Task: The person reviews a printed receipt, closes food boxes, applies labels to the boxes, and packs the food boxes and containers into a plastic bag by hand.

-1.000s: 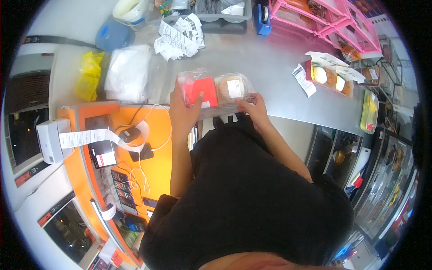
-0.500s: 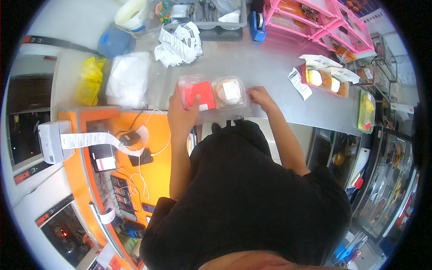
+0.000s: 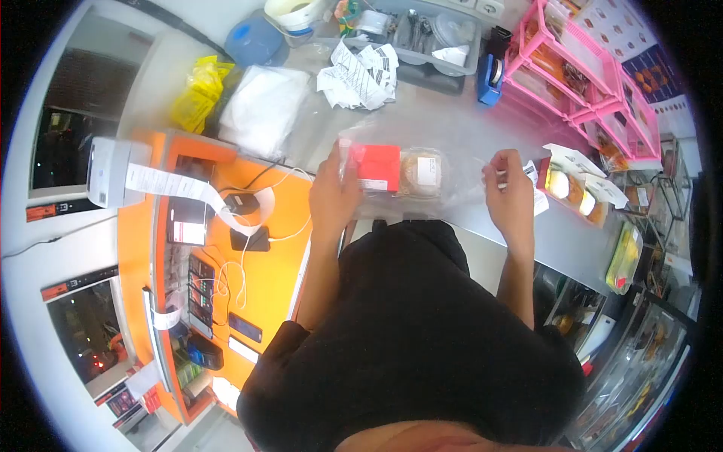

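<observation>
A clear plastic bag (image 3: 461, 179) lies stretched across the metal counter. Through it show a small red box (image 3: 379, 167) with a white label and, to its right, a clear container (image 3: 411, 179) with a round tan food item and a white label. My left hand (image 3: 336, 188) is closed on the bag's left end, beside the red box. With bent fingers, my right hand (image 3: 510, 188) pinches the bag's far right edge, apart from the container. The fingertips of my left hand are partly hidden by the plastic.
Crumpled receipts (image 3: 358, 77) and white plastic bags (image 3: 263, 111) lie behind. A blue tape dispenser (image 3: 490, 79) stands near pink racks (image 3: 580, 79). An open box of doughnuts (image 3: 576, 188) sits right of my right hand. A receipt printer (image 3: 110, 173) is at the left.
My right hand has moved right, away from the container, and the plastic now stretches out toward it. My left hand has stayed at the red box's side. The whole view has shifted.
</observation>
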Demonstrator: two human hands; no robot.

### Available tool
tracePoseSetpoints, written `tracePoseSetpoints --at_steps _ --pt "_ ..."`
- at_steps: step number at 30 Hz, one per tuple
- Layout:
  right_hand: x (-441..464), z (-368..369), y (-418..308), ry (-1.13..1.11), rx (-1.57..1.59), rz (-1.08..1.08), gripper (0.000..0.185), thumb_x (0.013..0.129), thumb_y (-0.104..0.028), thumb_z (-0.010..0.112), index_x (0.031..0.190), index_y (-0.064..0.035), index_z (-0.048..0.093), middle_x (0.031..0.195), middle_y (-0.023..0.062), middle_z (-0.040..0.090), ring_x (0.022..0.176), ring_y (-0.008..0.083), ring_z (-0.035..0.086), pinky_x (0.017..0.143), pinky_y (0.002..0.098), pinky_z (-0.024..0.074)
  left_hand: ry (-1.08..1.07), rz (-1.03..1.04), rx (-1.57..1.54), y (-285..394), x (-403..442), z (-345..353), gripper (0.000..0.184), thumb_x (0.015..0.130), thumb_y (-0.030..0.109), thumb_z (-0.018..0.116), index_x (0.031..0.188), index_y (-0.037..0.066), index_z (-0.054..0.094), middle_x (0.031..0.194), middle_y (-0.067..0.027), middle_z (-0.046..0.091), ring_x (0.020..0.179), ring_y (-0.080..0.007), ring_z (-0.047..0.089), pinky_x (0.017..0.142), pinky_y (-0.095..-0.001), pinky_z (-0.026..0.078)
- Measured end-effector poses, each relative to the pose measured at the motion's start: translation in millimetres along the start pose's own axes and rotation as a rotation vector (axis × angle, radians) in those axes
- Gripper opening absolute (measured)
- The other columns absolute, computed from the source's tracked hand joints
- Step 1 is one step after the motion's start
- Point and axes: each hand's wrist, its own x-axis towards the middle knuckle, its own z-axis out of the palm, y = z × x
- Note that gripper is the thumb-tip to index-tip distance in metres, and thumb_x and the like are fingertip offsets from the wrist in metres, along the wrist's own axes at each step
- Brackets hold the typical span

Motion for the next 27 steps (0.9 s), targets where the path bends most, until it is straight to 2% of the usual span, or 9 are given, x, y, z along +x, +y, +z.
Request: tracePoseSetpoints --at_steps 2,5,8,11,12,15,21,25,27 --pt "1.0 -10.5 -26.0 -0.116 -0.108 -0.072 0.024 0.098 -0.002 0.061 0.123 -0.0045 0.06 0.086 0.0231 0.071 0.082 0.0437 0.071 0.074 0.051 0.0556 0.037 -0.038 -0.05 3.1 -5.7 -21.3 0.045 0.106 0.028 0.059 0.144 0.004 0.063 0.12 -0.0259 0.072 0.11 -0.0433 0.069 0.095 -0.0492 0.053" --pt "17.6 -29.5 -51.8 -0.189 -0.151 -0.205 0.036 0.097 0.001 0.058 0.132 -0.0064 0.06 0.083 0.0226 0.07 0.081 0.0463 0.07 0.072 0.0528 0.0534 0.147 -0.029 -0.069 10.8 -8.6 -69.6 0.035 0.104 0.024 0.06 0.124 -0.001 0.073 0.113 -0.0222 0.075 0.106 -0.0356 0.071 0.096 -0.0435 0.052" --pt "43.5 -41.0 -66.5 -0.249 -0.119 -0.282 0.039 0.096 0.002 0.058 0.134 -0.0063 0.061 0.081 0.0204 0.07 0.077 0.0419 0.071 0.07 0.0493 0.0534 0.033 -0.132 -0.384 2.9 1.2 -112.8 0.03 0.099 0.022 0.064 0.107 -0.005 0.076 0.104 -0.0152 0.076 0.102 -0.0253 0.07 0.095 -0.0374 0.049" --pt "69.8 -43.5 -72.3 -0.262 -0.065 -0.277 0.035 0.096 0.003 0.059 0.13 -0.0045 0.064 0.079 0.0176 0.068 0.074 0.0327 0.072 0.069 0.0421 0.0539 -0.136 -0.137 -0.843 -5.6 15.6 -116.3 0.027 0.095 0.018 0.068 0.102 -0.007 0.075 0.098 -0.009 0.075 0.098 -0.0191 0.067 0.093 -0.035 0.049" --pt "78.5 -43.5 -72.8 -0.258 -0.043 -0.264 0.034 0.096 0.004 0.059 0.128 -0.0038 0.065 0.079 0.0166 0.068 0.073 0.0292 0.072 0.069 0.0394 0.054 -0.125 -0.096 -0.879 6.5 22.6 -111.0 0.025 0.094 0.015 0.068 0.102 -0.007 0.076 0.093 -0.0073 0.074 0.095 -0.0171 0.067 0.087 -0.0312 0.049" --pt "104.9 -38.6 -57.2 -0.182 -0.002 -0.297 0.028 0.096 0.005 0.06 0.122 -0.0029 0.069 0.084 0.0124 0.07 0.071 0.0197 0.07 0.07 0.0335 0.0545 -0.127 -0.082 -1.005 1.1 39.1 -99.2 0.027 0.096 0.015 0.066 0.105 -0.007 0.077 0.096 -0.0072 0.073 0.088 -0.0143 0.066 0.079 -0.0279 0.048" --pt "130.3 -43.2 -44.8 -0.272 0.321 -0.253 0.031 0.095 0.007 0.064 0.121 -0.0068 0.072 0.107 0.0072 0.075 0.081 0.015 0.072 0.069 0.0278 0.0551 0.165 0.012 -0.904 20.3 56.5 -88.8 0.028 0.097 0.012 0.066 0.113 -0.009 0.077 0.107 -0.0083 0.072 0.076 -0.0144 0.066 0.07 -0.0273 0.047" --pt "140.3 -48.1 -60.9 -0.327 0.192 -0.329 0.029 0.094 0.004 0.068 0.12 -0.0071 0.073 0.111 0.0058 0.075 0.083 0.0141 0.071 0.069 0.0261 0.0545 0.331 -0.051 -0.941 3.3 67.1 -87.2 0.026 0.095 0.013 0.068 0.106 -0.009 0.078 0.1 -0.0099 0.072 0.073 -0.0158 0.063 0.066 -0.0295 0.046" --pt "152.2 -55.0 -70.3 -0.41 0.209 -0.274 0.029 0.094 0.003 0.069 0.121 -0.007 0.073 0.113 0.0055 0.075 0.083 0.0142 0.071 0.069 0.027 0.0549 0.178 0.036 -0.812 9.1 61.8 -101.8 0.023 0.094 0.013 0.069 0.098 -0.008 0.077 0.097 -0.0101 0.072 0.073 -0.0166 0.063 0.066 -0.0301 0.046"
